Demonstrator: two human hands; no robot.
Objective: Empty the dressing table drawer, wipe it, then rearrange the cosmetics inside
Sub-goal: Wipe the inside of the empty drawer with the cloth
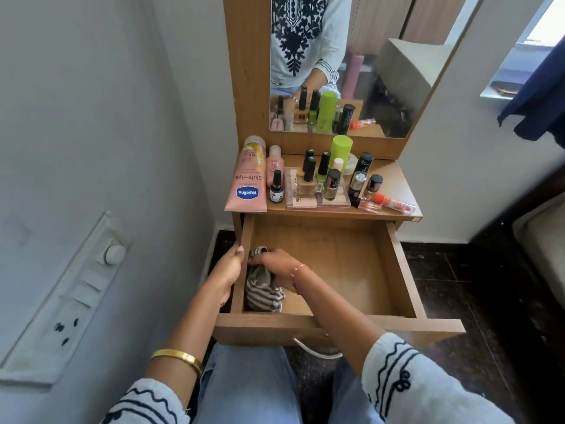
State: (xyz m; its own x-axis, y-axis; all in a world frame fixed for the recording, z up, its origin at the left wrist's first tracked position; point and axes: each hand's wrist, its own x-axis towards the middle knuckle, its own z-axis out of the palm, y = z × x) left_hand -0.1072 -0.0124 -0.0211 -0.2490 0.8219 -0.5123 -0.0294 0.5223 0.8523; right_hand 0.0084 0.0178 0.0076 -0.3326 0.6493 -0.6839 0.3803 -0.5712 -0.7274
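Note:
The wooden drawer (397,264) of the dressing table is pulled out and holds nothing but a striped grey-and-white cloth (263,293) in its left near corner. My right hand (275,264) grips the bunched cloth against the drawer's bottom by the left wall. My left hand (230,266) grips the drawer's left wall from outside, thumb on its top edge. The cosmetics stand on the tabletop above: a pink Vaseline tube (247,182), several nail polish bottles (308,175), a green bottle (340,151), a clear plastic case (318,201) and an orange tube (394,203).
A mirror (382,87) rises behind the tabletop. A white wall with a switch panel (76,289) is close on the left. Dark floor (489,286) and a bed edge (547,240) lie on the right. My knees in jeans (244,387) are under the drawer front.

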